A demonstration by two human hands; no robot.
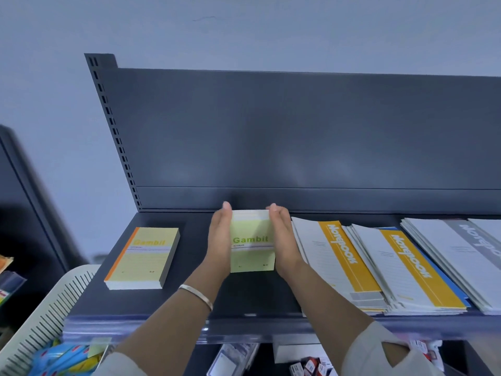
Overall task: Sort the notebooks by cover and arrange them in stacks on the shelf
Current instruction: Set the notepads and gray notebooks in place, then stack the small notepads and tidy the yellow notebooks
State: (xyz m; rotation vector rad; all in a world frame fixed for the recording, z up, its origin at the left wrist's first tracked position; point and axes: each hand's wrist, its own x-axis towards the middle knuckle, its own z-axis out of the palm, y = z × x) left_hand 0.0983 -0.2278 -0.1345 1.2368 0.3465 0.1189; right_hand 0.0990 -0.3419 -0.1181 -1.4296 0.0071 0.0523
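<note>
Your left hand (221,240) and right hand (283,237) press flat against the sides of a pale green "Gambit" notebook stack (252,241), fingers straight, near the shelf's (244,297) back edge. An orange-spined yellow stack (143,257) sits toward the left edge.

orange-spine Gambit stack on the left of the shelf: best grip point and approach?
Grip the orange-spine Gambit stack by its two long side edges, one hand per side, palms inward, coming from the front over the shelf lip. It lies flat as a thick block with bare shelf either side, so both edges look reachable. Both hands now hold the green Gambit stack the same way.
</note>
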